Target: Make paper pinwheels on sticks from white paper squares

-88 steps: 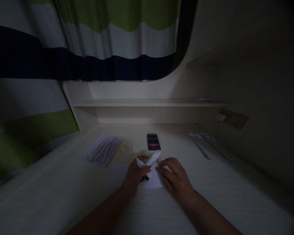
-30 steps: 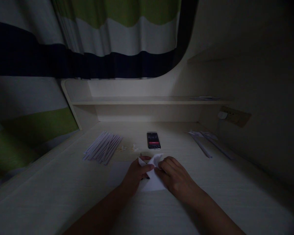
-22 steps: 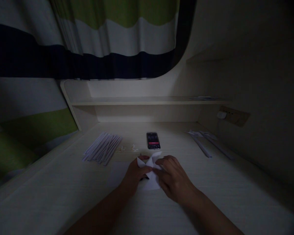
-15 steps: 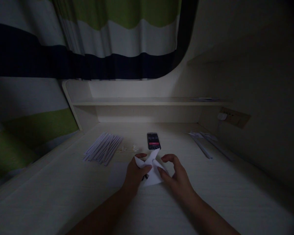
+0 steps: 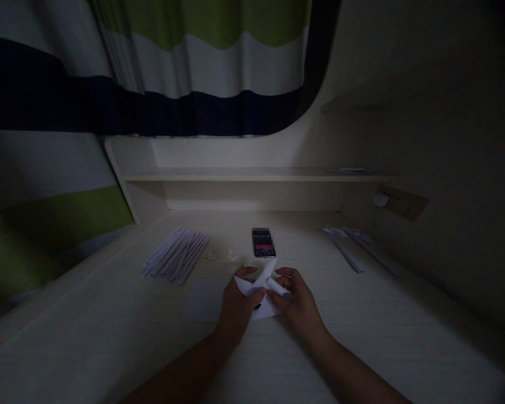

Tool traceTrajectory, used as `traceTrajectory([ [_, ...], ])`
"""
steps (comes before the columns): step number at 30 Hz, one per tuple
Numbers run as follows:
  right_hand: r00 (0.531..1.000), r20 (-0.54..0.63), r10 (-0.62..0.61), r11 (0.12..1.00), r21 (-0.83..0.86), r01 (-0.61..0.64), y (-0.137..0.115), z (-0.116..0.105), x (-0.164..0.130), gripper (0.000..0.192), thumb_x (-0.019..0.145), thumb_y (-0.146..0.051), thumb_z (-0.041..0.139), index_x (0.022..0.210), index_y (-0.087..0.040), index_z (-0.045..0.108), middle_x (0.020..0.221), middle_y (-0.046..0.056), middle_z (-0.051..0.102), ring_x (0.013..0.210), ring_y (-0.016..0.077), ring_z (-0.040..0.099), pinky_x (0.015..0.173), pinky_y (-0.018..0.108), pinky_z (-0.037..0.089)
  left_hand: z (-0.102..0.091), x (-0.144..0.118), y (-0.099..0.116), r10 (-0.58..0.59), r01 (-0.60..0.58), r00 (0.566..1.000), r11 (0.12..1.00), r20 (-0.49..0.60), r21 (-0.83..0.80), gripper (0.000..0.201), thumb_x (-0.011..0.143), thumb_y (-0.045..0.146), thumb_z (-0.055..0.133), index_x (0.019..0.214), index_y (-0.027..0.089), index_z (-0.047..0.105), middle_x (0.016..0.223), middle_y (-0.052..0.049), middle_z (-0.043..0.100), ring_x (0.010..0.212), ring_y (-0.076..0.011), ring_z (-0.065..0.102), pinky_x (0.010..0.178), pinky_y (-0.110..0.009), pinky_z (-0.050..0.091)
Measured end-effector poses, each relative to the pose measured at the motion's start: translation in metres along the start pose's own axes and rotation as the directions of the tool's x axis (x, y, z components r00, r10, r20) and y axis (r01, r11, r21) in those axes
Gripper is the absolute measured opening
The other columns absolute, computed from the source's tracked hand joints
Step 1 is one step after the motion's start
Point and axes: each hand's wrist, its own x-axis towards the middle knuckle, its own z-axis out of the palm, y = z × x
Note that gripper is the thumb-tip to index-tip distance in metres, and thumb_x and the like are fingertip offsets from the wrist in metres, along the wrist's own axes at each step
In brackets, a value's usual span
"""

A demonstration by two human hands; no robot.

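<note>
Folded paper (image 5: pixel 264 292) sits between both hands on the desk (image 5: pixel 362 336). Left hand (image 5: pixel 237 303) fingers curled, thumb and fingertips pinching its left flap. Right hand (image 5: pixel 297 303) fingers bent, pinching the right flap from the other side. Flaps stick out past the fingertips; longest one points up-right, away from the person, toward the phone (image 5: pixel 263 243) just beyond. Strips (image 5: pixel 177 255) lie well left of the left fingers
</note>
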Motion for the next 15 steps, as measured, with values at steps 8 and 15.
traceTrajectory([
  [8,0.999,0.005,0.053,0.993,0.110,-0.053,-0.0027,-0.0015,0.0013,0.036,0.065,-0.021,0.059,0.093,-0.022,0.036,0.062,-0.005,0.051,0.054,0.0128,0.051,0.049,0.023,0.040,-0.0002,0.0024,-0.0041,0.001,-0.001,1.000,1.000,0.031,-0.024,0.053,0.057,0.018,0.065,0.107,0.017,0.048,0.060,0.004,0.057,0.049,-0.0093,0.050,0.046,-0.019,0.038],
  [15,0.988,0.057,0.145,0.976,0.158,-0.152,0.0016,-0.0076,0.0067,0.045,0.058,-0.019,0.061,0.094,-0.022,0.034,0.059,-0.007,0.050,0.046,0.0116,0.050,0.042,0.021,0.037,-0.0024,0.0058,-0.0035,-0.039,0.042,0.998,0.997,0.057,-0.058,0.067,0.052,0.016,0.069,0.112,0.017,0.039,0.069,0.001,0.060,0.056,-0.0123,0.055,0.052,-0.022,0.041],
])
